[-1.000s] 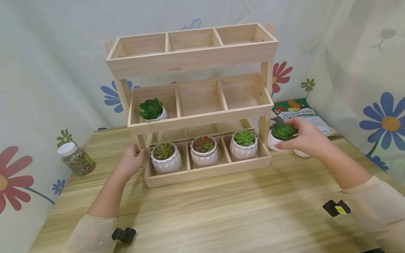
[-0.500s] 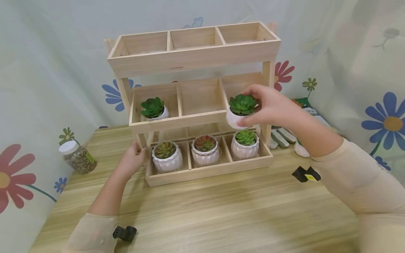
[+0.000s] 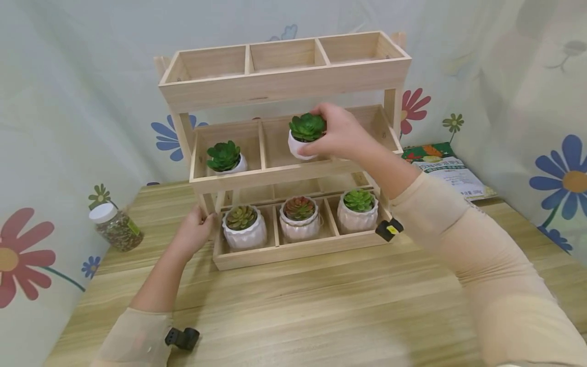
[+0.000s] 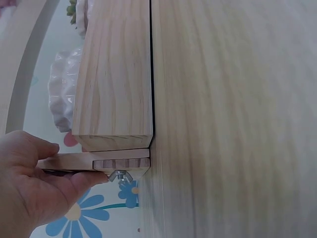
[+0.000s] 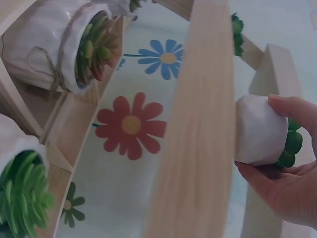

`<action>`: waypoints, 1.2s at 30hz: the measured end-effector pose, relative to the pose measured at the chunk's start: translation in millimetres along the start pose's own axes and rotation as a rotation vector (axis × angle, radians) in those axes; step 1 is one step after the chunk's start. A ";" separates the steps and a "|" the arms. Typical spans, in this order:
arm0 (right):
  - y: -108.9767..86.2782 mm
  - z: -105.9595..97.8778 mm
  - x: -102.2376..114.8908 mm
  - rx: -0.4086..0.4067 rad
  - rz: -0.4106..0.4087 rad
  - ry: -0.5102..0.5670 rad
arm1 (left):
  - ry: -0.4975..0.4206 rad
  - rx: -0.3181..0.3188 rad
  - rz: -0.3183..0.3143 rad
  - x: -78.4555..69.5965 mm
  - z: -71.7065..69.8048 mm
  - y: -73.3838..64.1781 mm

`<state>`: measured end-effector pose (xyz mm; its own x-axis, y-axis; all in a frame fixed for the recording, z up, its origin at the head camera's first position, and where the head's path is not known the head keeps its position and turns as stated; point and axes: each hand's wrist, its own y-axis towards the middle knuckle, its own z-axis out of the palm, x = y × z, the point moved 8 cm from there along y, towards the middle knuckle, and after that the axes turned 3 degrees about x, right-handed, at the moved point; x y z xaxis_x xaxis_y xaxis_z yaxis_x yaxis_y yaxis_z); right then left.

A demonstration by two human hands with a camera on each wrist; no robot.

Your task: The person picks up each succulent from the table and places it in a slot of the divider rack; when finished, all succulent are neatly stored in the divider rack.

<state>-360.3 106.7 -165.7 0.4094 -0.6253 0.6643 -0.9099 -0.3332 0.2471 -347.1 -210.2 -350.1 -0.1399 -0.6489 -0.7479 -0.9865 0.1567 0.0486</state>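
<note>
In the head view a three-tier wooden plant stand (image 3: 284,86) stands on the table, each tier split into three compartments. My right hand (image 3: 339,132) pinches a small white pot with a green succulent (image 3: 306,127) by its sides, at the middle tier's centre compartment. In the right wrist view, thumb and fingers grip the white pot (image 5: 261,130) behind the tier's front board. My left hand (image 3: 194,229) grips the stand's left leg low down; the left wrist view shows thumb and fingers pinching that wooden leg (image 4: 69,161) near a wing nut (image 4: 120,176).
Another potted succulent (image 3: 223,157) sits in the middle tier's left compartment. The bottom tier holds three white pots with succulents, one reddish (image 3: 299,216). A lidded jar of pebbles (image 3: 116,228) stands at the left, and printed packets (image 3: 454,173) lie at the back right.
My right hand has picked up the potted succulent from the table at the right and carried it up and left to the middle tier. My left hand keeps its grip on the leg.
</note>
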 end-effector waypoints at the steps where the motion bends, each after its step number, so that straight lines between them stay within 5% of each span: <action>1: 3.6 3.0 -1.4 -0.006 0.003 -0.007 | 0.001 0.002 -0.001 0.1 0.1 -0.1; 23: 26.7 39.3 -12.2 0.055 0.060 -0.216 | 0.020 -0.026 -0.011 -6.2 -1.5 -4.7; 36: 19.6 37.1 -12.2 0.022 0.051 -0.144 | 0.015 -0.024 -0.017 -4.3 -0.7 -4.2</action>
<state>-380.6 81.6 -195.1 0.3693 -0.7362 0.5671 -0.9288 -0.3125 0.1992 -342.4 -208.6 -346.7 -0.1241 -0.6621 -0.7391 -0.9905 0.1276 0.0520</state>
